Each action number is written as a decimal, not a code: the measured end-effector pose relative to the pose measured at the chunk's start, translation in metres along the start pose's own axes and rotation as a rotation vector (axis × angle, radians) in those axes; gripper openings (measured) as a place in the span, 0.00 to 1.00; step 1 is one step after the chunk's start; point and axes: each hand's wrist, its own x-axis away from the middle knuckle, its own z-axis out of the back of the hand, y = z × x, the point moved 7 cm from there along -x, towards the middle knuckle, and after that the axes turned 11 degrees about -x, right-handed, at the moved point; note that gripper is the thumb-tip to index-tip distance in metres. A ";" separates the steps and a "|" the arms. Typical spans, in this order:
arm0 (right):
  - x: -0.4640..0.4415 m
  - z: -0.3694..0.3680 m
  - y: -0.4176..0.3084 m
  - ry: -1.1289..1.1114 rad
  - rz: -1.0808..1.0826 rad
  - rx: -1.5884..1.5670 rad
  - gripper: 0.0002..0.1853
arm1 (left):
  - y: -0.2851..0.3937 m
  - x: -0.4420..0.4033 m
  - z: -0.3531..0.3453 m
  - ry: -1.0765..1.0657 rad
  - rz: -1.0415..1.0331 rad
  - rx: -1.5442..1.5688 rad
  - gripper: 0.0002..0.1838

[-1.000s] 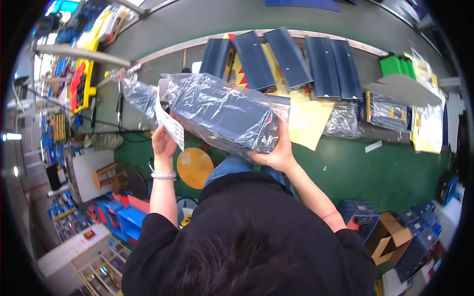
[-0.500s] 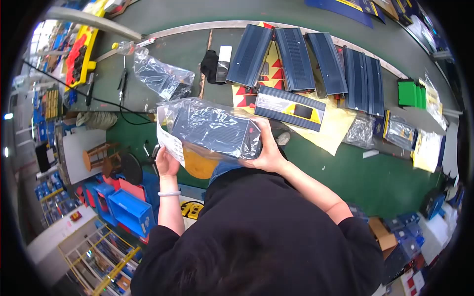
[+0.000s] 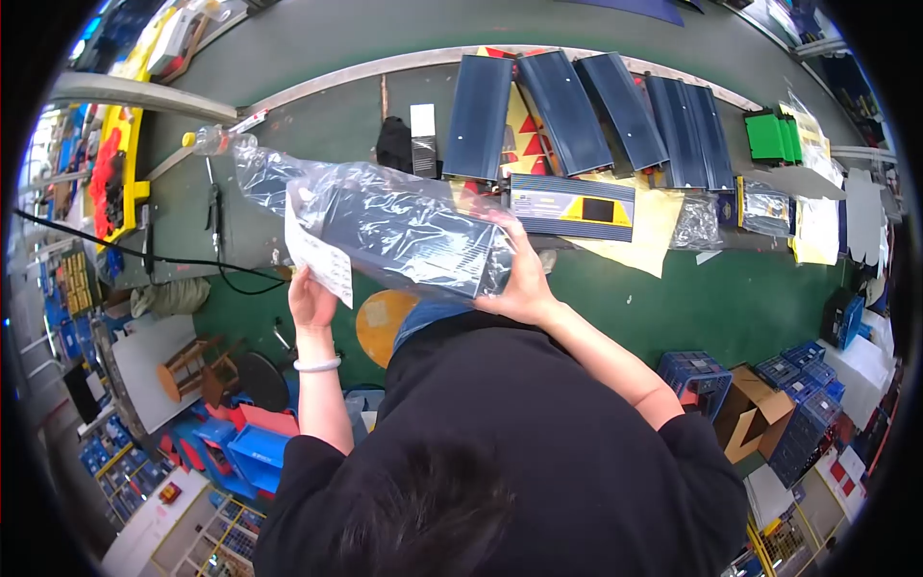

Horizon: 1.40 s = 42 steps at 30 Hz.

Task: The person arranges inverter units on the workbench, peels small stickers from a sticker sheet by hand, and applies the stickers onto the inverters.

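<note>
A dark ribbed metal unit in a clear plastic bag is held above the bench's near edge. My right hand grips its right end, thumb below and fingers at the side. My left hand is closed on a white printed sheet at the bag's left end; its fingers are partly behind the sheet. Just right of the bag lies a ribbed unit with a yellow and grey label. Behind it several dark blue units rest on yellow paper.
On the bench are a bottle with a yellow cap, a black cloth, a small box, a tool and green blocks. A round stool and an open carton stand below.
The bagged unit has lowered and shifted left since the earliest frame, uncovering the labelled unit. The view has also shifted. Both hands keep their hold.
</note>
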 end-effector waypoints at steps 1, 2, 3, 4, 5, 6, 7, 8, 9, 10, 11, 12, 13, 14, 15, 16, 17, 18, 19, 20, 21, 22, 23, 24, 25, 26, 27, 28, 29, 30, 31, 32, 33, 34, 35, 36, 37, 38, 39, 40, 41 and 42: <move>0.002 0.000 0.001 0.041 0.021 0.043 0.51 | 0.004 -0.006 -0.014 -0.031 -0.003 -0.016 0.24; 0.004 -0.002 0.002 0.081 0.041 0.084 0.51 | 0.006 -0.011 -0.009 -0.015 -0.003 -0.019 0.24; 0.005 -0.004 0.002 0.120 0.059 0.123 0.50 | 0.011 -0.018 -0.014 -0.023 -0.009 -0.034 0.24; 0.005 -0.007 0.002 0.141 0.095 0.106 0.50 | 0.016 -0.026 -0.023 -0.029 -0.013 -0.049 0.25; 0.005 -0.010 0.002 0.163 0.129 0.089 0.51 | 0.022 -0.035 -0.026 0.004 -0.029 -0.079 0.27; 0.004 -0.013 0.001 0.189 0.163 0.075 0.51 | 0.025 -0.044 -0.024 -0.041 -0.028 -0.087 0.28; 0.003 -0.015 0.002 0.196 0.150 0.093 0.53 | 0.029 -0.056 -0.021 -0.035 -0.018 -0.114 0.30; 0.003 -0.019 0.004 0.241 0.143 0.099 0.53 | 0.032 -0.068 -0.019 -0.029 -0.005 -0.141 0.31; 0.002 -0.025 0.008 0.287 0.135 0.104 0.54 | 0.034 -0.080 -0.017 -0.031 0.020 -0.158 0.31; 0.001 -0.030 0.012 0.333 0.127 0.110 0.55 | 0.036 -0.092 -0.014 -0.033 0.044 -0.174 0.32; -0.002 -0.036 0.011 0.360 0.168 0.197 0.56 | 0.038 -0.105 -0.012 -0.037 0.068 -0.193 0.32; -0.007 -0.042 0.013 0.392 0.157 0.178 0.55 | 0.040 -0.120 -0.009 -0.044 0.094 -0.213 0.33; -0.011 -0.049 0.016 0.424 0.143 0.158 0.55 | 0.043 -0.133 -0.004 -0.030 0.097 -0.209 0.31; -0.013 -0.056 0.019 0.456 0.126 0.138 0.55 | 0.045 -0.144 0.002 -0.014 0.102 -0.204 0.29; -0.018 -0.063 0.023 0.478 0.116 0.118 0.54 | 0.048 -0.154 0.003 -0.032 0.114 -0.214 0.28; -0.022 -0.069 0.026 0.494 0.127 0.143 0.54 | 0.050 -0.165 0.002 -0.052 0.127 -0.220 0.28; -0.026 -0.074 0.030 0.508 0.137 0.169 0.54 | 0.051 -0.175 0.001 -0.071 0.139 -0.224 0.28; -0.030 -0.079 0.033 0.519 0.150 0.195 0.54 | 0.051 -0.183 0.002 -0.058 0.140 -0.229 0.27; -0.032 -0.084 0.045 0.543 0.098 0.152 0.54 | 0.051 -0.192 0.003 -0.045 0.140 -0.236 0.27; -0.036 -0.089 0.051 0.556 0.096 0.139 0.54 | 0.051 -0.201 0.004 -0.031 0.140 -0.244 0.27; -0.039 -0.093 0.057 0.570 0.094 0.124 0.54 | 0.050 -0.209 0.006 0.002 0.128 -0.283 0.26; -0.042 -0.096 0.063 0.583 0.094 0.112 0.54 | 0.048 -0.215 0.009 0.014 0.134 -0.300 0.26; -0.044 -0.099 0.068 0.588 0.087 0.112 0.55 | 0.046 -0.222 0.010 0.025 0.137 -0.317 0.26; -0.045 -0.103 0.074 0.601 0.056 0.101 0.55 | 0.043 -0.228 0.013 0.036 0.143 -0.334 0.26; -0.046 -0.106 0.079 0.613 0.026 0.090 0.56 | 0.038 -0.234 0.015 0.041 0.154 -0.329 0.26; -0.047 -0.110 0.085 0.620 -0.002 0.076 0.56 | 0.036 -0.238 0.019 0.049 0.160 -0.326 0.26; -0.048 -0.112 0.086 0.628 0.040 0.124 0.55 | 0.035 -0.240 0.025 0.064 0.163 -0.325 0.26; -0.050 -0.114 0.091 0.629 0.038 0.130 0.55 | 0.034 -0.244 0.031 0.072 0.155 -0.324 0.26; -0.051 -0.116 0.095 0.626 0.036 0.136 0.55 | 0.030 -0.248 0.038 0.083 0.145 -0.320 0.25; -0.052 -0.117 0.100 0.620 0.034 0.144 0.55 | 0.027 -0.251 0.044 0.096 0.133 -0.314 0.24; -0.052 -0.118 0.107 0.615 0.017 0.082 0.55 | 0.024 -0.254 0.043 0.092 0.119 -0.305 0.24; -0.053 -0.117 0.111 0.610 0.030 0.099 0.55 | 0.021 -0.255 0.042 0.096 0.114 -0.305 0.24; -0.053 -0.116 0.116 0.605 0.043 0.115 0.55 | 0.017 -0.255 0.040 0.100 0.107 -0.303 0.24; -0.054 -0.115 0.119 0.596 0.058 0.129 0.55 | 0.014 -0.254 0.041 0.107 0.097 -0.303 0.23; -0.054 -0.115 0.121 0.582 0.068 0.164 0.55 | 0.014 -0.255 0.042 0.108 0.058 -0.324 0.23; -0.056 -0.113 0.120 0.578 0.068 0.135 0.55 | 0.013 -0.254 0.045 0.135 0.051 -0.343 0.24; -0.055 -0.114 0.122 0.563 0.065 0.136 0.55 | 0.013 -0.253 0.045 0.142 0.046 -0.346 0.24; -0.054 -0.113 0.125 0.551 0.062 0.143 0.55 | 0.013 -0.252 0.044 0.144 0.044 -0.346 0.25; -0.054 -0.113 0.128 0.545 0.097 0.159 0.55 | 0.013 -0.251 0.043 0.142 0.049 -0.351 0.25; -0.052 -0.112 0.132 0.535 0.103 0.155 0.55 | 0.014 -0.249 0.041 0.140 0.063 -0.367 0.25; -0.051 -0.111 0.135 0.527 0.112 0.153 0.55 | 0.016 -0.247 0.038 0.136 0.074 -0.382 0.24; -0.052 -0.111 0.134 0.518 0.123 0.151 0.55 | 0.017 -0.247 0.038 0.131 0.084 -0.396 0.24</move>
